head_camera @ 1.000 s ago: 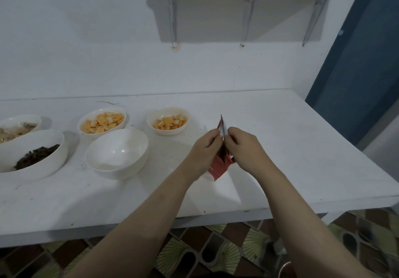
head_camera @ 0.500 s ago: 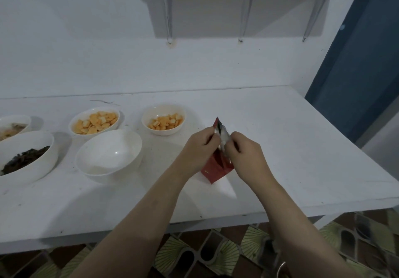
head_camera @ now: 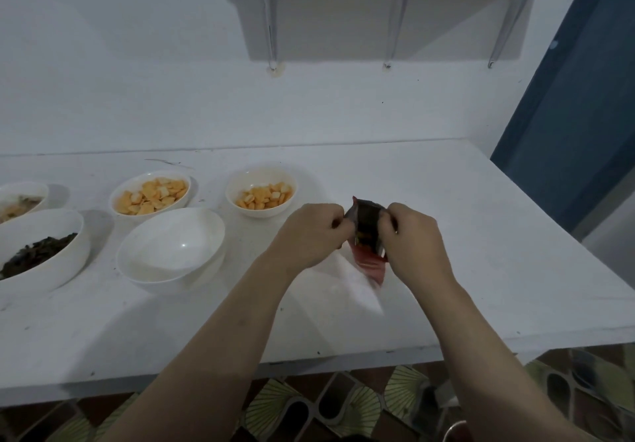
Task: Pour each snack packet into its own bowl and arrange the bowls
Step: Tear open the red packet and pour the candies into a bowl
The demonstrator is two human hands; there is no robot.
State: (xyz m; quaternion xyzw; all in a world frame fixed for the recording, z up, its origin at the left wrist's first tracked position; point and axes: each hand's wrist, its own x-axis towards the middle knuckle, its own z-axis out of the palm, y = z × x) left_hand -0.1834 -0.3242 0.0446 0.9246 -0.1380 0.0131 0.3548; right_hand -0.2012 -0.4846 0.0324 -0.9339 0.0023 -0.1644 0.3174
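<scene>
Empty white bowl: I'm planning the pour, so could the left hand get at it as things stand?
Probably yes: the empty white bowl sits just beside the left hand with bare tabletop between, but that hand currently pinches the red snack packet.

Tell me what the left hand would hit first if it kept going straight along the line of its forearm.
Probably nothing on the table: the left hand, pinching the red snack packet, points up and right toward the back wall. The small bowl of orange crackers lies just left of that line, though depth is unclear.

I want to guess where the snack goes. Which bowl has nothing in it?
The big white bowl at the front, nearest the hands, is empty. The other four bowls already hold snacks.
</scene>
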